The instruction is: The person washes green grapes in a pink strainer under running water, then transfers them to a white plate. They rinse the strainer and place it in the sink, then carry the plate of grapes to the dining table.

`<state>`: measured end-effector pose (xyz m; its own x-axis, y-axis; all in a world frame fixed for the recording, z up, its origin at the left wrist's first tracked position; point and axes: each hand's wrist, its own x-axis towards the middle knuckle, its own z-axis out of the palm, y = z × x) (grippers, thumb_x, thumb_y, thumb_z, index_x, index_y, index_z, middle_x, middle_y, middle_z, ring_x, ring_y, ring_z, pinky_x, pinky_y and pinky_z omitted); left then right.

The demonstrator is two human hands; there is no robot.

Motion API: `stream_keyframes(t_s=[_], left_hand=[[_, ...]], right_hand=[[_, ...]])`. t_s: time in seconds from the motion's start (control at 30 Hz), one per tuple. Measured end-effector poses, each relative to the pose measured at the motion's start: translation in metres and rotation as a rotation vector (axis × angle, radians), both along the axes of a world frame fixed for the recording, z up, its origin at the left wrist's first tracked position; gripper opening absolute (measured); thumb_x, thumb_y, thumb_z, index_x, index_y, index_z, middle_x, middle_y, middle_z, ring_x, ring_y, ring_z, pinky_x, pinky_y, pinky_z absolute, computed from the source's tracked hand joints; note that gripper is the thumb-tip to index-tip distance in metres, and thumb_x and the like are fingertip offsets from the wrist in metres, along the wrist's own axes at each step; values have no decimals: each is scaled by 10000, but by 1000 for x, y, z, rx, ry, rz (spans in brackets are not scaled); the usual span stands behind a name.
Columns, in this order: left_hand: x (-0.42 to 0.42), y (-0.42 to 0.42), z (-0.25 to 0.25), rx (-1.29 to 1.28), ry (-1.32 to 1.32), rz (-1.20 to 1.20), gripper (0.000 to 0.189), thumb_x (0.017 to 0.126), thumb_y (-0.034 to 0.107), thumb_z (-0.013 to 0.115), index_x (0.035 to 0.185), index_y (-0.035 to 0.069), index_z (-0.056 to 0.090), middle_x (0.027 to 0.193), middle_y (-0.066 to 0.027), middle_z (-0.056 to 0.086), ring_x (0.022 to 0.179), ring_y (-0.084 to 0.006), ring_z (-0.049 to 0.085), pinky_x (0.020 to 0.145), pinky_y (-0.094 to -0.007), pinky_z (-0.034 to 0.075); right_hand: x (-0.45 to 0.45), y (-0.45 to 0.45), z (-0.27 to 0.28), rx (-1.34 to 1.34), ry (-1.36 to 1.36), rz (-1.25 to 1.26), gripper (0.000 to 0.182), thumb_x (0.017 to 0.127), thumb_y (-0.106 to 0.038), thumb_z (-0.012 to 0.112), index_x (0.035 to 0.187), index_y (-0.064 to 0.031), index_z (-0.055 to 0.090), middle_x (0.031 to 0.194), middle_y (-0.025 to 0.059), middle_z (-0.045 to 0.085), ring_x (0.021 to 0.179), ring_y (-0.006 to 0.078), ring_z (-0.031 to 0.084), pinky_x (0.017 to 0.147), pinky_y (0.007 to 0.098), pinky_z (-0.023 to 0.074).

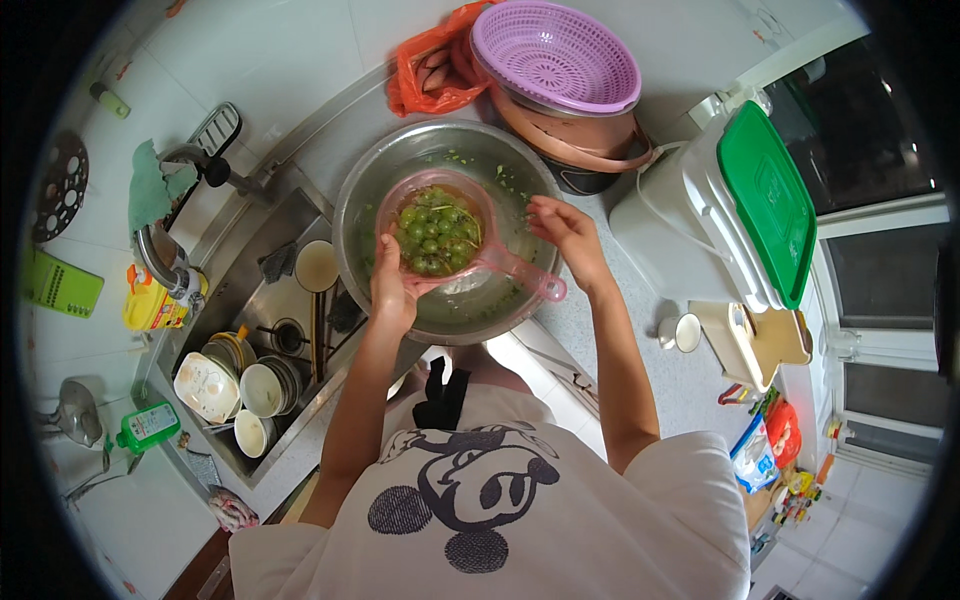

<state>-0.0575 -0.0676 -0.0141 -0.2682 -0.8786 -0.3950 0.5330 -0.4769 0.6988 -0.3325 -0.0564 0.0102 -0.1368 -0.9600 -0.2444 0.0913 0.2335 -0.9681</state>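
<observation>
A pink translucent plastic ladle (556, 288) with a round bowl is full of green grapes (437, 232) on thin stems, with some liquid around them. My left hand (394, 285) grips the near left rim of its bowl, thumb on top. Beneath the ladle stands a large metal basin (480, 322), with small green bits scattered on its wet inner wall. Over the basin's right rim I hold my right hand (566, 236) raised, fingers curled and close together; whether something small is between the fingertips cannot be told. The ladle's handle points right, below that hand.
Left of the basin, a steel sink (255, 300) holds stacked bowls (264, 388) and chopsticks, below a faucet (225, 174). Behind stand a purple colander (556, 56) on other basins and a red plastic bag (409, 75). A white bucket with green lid (769, 202) and a mug (684, 332) stand right.
</observation>
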Motion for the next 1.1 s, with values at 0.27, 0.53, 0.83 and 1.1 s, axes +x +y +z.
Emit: stream_keyframes(t_s=[0.27, 0.53, 0.83, 1.1], left_hand=[[-4, -5, 6, -65, 82, 85, 537, 1075, 455, 315, 1526, 183, 210, 1507, -157, 396, 1299, -379, 526, 1000, -596, 529], [-22, 12, 19, 20, -19, 171, 483, 1072, 420, 380, 1481, 202, 244, 1485, -132, 424, 1287, -351, 539, 1000, -569, 526], [-7, 24, 30, -814, -1428, 122, 620, 950, 239, 627, 1457, -7, 369, 1492, -228, 415, 1394, -354, 394, 1154, -480, 304], [-31, -38, 43, -1363, -1514, -591, 558, 920, 386, 613, 1442, 211, 522, 1534, -124, 418, 1451, -341, 312, 1202, -570, 158]], right_hand=[[20, 41, -14, -82, -916, -184, 574, 875, 149, 393, 1443, 64, 404, 1431, 215, 503, 1274, 330, 560, 1085, 377, 487], [106, 41, -2, -47, -749, -145, 532, 1023, -136, 508, 1527, -169, 341, 1442, 142, 492, 1273, 333, 548, 1008, 500, 530], [101, 23, -23, 35, -576, -325, 442, 1069, -405, 405, 1444, -173, 429, 1339, 129, 579, 1065, 296, 688, 682, 463, 664], [121, 9, -24, 123, -675, -393, 396, 1063, -399, 455, 1390, -180, 505, 1023, 48, 651, 687, 143, 656, 502, 325, 605]])
